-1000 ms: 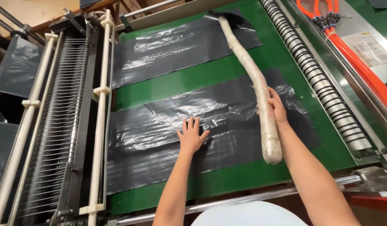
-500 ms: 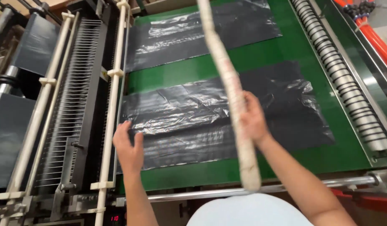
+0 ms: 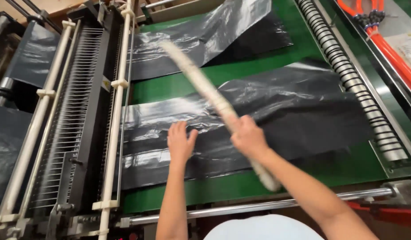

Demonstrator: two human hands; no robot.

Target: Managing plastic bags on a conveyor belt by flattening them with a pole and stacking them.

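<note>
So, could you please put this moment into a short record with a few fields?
left hand: open, palm flat on the near black plastic sheet
right hand: gripping a long pale stick, blurred, angled up over the sheet
surface: green belt
further back: second black sheet, partly lifted
right edge: coiled roller, orange hoses

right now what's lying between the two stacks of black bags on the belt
In the head view, a bare strip of green belt separates the near black bag stack from the far stack.
</note>
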